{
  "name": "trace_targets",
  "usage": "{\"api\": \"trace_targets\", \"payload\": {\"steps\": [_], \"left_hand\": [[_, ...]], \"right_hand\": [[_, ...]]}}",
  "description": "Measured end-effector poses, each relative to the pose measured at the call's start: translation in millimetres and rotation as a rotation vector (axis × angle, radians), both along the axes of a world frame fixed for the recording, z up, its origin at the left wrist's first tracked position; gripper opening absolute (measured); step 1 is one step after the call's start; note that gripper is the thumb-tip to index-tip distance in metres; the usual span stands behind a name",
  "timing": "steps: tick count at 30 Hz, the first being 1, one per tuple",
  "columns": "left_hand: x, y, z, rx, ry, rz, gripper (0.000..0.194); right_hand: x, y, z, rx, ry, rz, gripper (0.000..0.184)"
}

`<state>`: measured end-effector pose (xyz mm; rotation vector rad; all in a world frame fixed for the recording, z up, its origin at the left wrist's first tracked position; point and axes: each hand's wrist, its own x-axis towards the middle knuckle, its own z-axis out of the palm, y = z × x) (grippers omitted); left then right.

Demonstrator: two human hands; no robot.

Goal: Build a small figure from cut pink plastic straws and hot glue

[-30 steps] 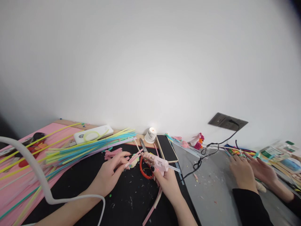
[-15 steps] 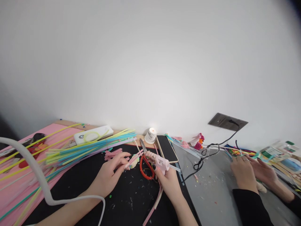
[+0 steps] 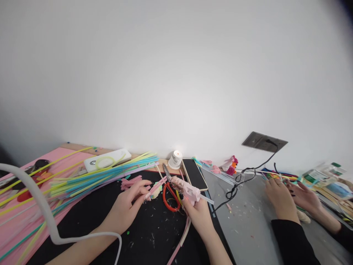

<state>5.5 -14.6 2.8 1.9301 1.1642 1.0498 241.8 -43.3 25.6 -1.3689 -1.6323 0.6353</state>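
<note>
Between the fingertips of my left hand [image 3: 132, 202] are thin pink strips [image 3: 157, 187], pointing up and to the right. My right hand [image 3: 200, 213] is wrapped round a pale pink glue gun [image 3: 190, 192] with brown stains near its nozzle and a clear glue stick [image 3: 207, 199] jutting from its back. The nozzle is close to the tips of the pink strips; I cannot tell whether they touch. Red-handled scissors [image 3: 164, 204] lie between my hands. Just beyond my left fingers rests a pale yellow-green piece [image 3: 157, 191], and a pile of short pink strips [image 3: 131, 182] lies behind.
Long coloured strips [image 3: 110, 176] and a white power bank [image 3: 107, 161] lie at the left. A small white cup [image 3: 175, 160] and a phone [image 3: 194, 173] stand and lie at the back. A black cord [image 3: 234, 191] crosses the grey table; another person's hands [image 3: 284, 198] work at right.
The view has shifted slightly. Both my hands keep nearly the same place and grip. The other person's hands have moved a little.
</note>
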Motion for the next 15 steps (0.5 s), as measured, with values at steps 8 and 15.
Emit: {"api": "trace_targets", "payload": {"steps": [8,15], "left_hand": [[0.7,-0.7,1.0,-0.005,-0.006,-0.018,0.025],[0.8,0.9,-0.5,-0.005,0.026,-0.009,0.025]], "right_hand": [[-1.7,-0.5,0.2,-0.036,-0.018,0.043,0.037],[-7.5,-1.3,1.0,-0.002,-0.013,0.11,0.042]]}}
